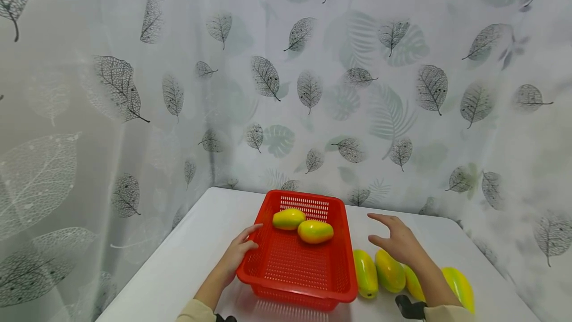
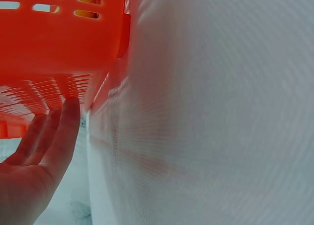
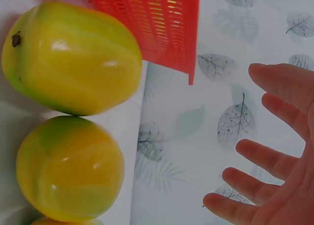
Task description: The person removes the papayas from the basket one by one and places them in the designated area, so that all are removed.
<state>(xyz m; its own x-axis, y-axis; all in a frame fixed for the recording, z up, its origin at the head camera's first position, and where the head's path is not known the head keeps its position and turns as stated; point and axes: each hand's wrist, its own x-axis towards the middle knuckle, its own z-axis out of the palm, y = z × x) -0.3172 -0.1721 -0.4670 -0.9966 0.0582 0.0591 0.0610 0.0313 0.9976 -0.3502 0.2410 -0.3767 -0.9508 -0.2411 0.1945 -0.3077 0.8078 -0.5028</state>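
Observation:
A red plastic basket point(image 1: 297, 267) with slotted walls stands on the white table. Inside it, two yellow-green papayas point(image 1: 315, 231) lie side by side towards the far end. At the basket's left side is my left hand point(image 1: 236, 255), finger and thumb at the rim in the head view. From the left wrist, that hand's straight fingers point(image 2: 64, 132) reach up against the slotted wall. My right hand point(image 1: 399, 239) hovers with spread fingers and nothing in them, above several more papayas point(image 1: 390, 271) right of the basket. The right forearm partly hides some of these.
The white table point(image 1: 187, 242) reaches back to a leaf-printed curtain point(image 1: 286, 88), which also runs along the left and right. One papaya point(image 1: 459, 287) lies at the far right of the row, beyond the right forearm. Another papaya point(image 1: 366, 275) lies close beside the basket's right wall.

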